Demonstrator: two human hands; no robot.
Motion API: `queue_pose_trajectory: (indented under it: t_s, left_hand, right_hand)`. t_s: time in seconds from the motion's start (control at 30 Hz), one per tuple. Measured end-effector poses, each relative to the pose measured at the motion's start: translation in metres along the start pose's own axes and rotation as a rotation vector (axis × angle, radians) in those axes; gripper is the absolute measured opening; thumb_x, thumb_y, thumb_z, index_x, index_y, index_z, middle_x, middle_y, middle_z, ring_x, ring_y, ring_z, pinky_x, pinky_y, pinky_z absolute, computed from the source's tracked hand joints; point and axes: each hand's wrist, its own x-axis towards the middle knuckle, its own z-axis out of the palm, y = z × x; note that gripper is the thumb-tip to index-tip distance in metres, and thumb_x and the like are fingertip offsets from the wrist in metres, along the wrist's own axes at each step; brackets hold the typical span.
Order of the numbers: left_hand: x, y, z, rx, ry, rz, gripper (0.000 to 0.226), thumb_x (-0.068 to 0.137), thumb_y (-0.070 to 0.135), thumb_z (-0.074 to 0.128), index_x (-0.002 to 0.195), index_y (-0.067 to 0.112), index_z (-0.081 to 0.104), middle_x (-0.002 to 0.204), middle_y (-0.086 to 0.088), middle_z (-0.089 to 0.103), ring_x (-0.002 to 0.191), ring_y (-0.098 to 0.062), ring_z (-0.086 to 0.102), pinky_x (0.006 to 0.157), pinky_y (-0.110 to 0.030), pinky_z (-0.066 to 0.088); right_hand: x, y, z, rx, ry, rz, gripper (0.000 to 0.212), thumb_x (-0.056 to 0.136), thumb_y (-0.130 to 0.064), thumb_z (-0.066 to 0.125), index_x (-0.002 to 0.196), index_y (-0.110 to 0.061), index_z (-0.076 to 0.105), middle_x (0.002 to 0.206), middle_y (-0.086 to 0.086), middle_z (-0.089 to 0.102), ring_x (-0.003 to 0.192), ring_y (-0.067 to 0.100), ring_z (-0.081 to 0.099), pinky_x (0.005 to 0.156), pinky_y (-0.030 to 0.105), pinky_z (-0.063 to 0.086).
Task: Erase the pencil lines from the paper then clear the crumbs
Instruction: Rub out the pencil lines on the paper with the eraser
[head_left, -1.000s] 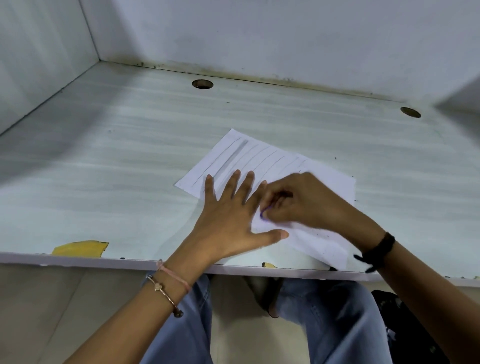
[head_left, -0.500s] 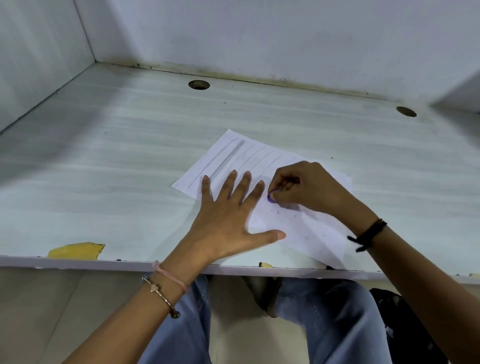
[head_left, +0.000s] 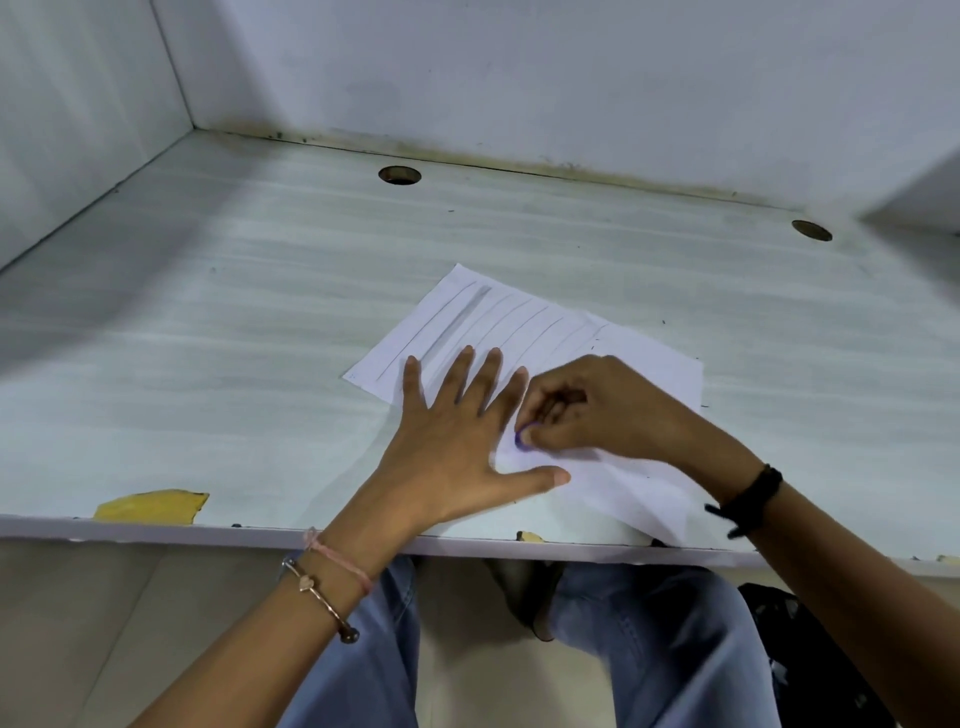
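Pale grey wood-grain desk (head_left: 260, 312), boxed by white walls at back and left. Near the middle of the paper (head_left: 649, 364), right fingertips (head_left: 540, 431) pressed together around a small purple eraser (head_left: 522, 439), pinching it down against the sheet just beside the left index finger. Over it the right hand (head_left: 608, 410), curled, knuckles up, wrist trailing toward the paper's near-right corner. Flat on the paper's near-left part the left hand (head_left: 457, 441), fingers (head_left: 488, 374) straight and spread, thumb stretched out below the eraser, pinning the sheet. Pencil lines (head_left: 498, 322) left on the paper's far-left half, long and parallel, running along the paper's left edge away from the body. From the eraser, up and to the left, past the spread fingers, near ends hidden under those fingertips. Closer to the left hand, then, yet work for the right; probably calls for sliding the holding hand aside before rubbing along the lines. Right half of the paper blank-looking, with a few dark specks (head_left: 594, 347), perhaps crumbs, too small to be sure. Against half a second ago: eraser pulled back toward the paper's near edge, as in a rubbing stroke; holding hand in the same spot, lines unchanged. Well off the paper's near-left corner, a yellow chip (head_left: 150, 504) at the desk edge.
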Motion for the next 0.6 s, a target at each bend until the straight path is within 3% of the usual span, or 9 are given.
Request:
queue_pose_trajectory:
  t_s: [0.1,0.13,0.27,0.4,0.6]
  left_hand:
    - [-0.001,0.001,-0.001,-0.021,-0.002,-0.009,0.103,0.07,0.094,0.015,0.152,0.04,-0.015,0.16,0.008,-0.025,0.145,-0.014,-0.03,0.111,-0.062,-0.019]
    - [-0.001,0.001,-0.001,-0.021,-0.002,-0.007,0.103,0.07,0.094,0.015,0.152,0.039,-0.015,0.16,0.008,-0.024,0.145,-0.014,-0.03,0.111,-0.062,-0.019]
    - [0.0,0.0,-0.001,0.007,-0.004,0.001,0.107,0.067,0.095,0.01,0.153,0.037,-0.015,0.161,0.006,-0.024,0.145,-0.016,-0.029,0.112,-0.063,-0.016]
    - [-0.001,0.001,-0.003,-0.006,-0.02,-0.004,0.101,0.072,0.093,0.016,0.152,0.039,-0.017,0.16,0.008,-0.026,0.144,-0.015,-0.031,0.112,-0.062,-0.018]
    - [-0.002,0.001,-0.005,-0.049,-0.013,-0.014,0.093,0.077,0.087,0.01,0.153,0.04,-0.012,0.161,0.01,-0.022,0.145,-0.011,-0.028,0.113,-0.059,-0.017]
  right_hand:
    - [0.011,0.012,-0.011,0.007,0.245,0.047,0.006,0.075,-0.009,0.073,0.076,-0.015,0.073,0.07,-0.002,0.073,0.065,0.009,0.067,0.067,0.022,0.051]
    - [0.011,0.011,-0.009,0.005,0.251,0.039,0.007,0.075,-0.008,0.073,0.075,-0.015,0.073,0.069,-0.003,0.072,0.063,0.007,0.065,0.067,0.022,0.051]
    - [-0.004,-0.003,0.009,0.007,0.004,-0.027,0.008,0.074,-0.011,0.076,0.079,-0.017,0.075,0.07,-0.009,0.071,0.063,-0.002,0.061,0.067,0.014,0.049]
    - [0.012,0.022,-0.015,0.014,0.28,0.085,0.008,0.076,-0.012,0.073,0.074,-0.02,0.073,0.073,-0.008,0.072,0.069,0.005,0.066,0.069,0.019,0.05]
    - [0.008,0.039,-0.003,0.125,0.339,0.11,0.01,0.081,-0.012,0.069,0.079,-0.022,0.071,0.077,-0.006,0.071,0.072,0.012,0.064,0.067,0.013,0.047]
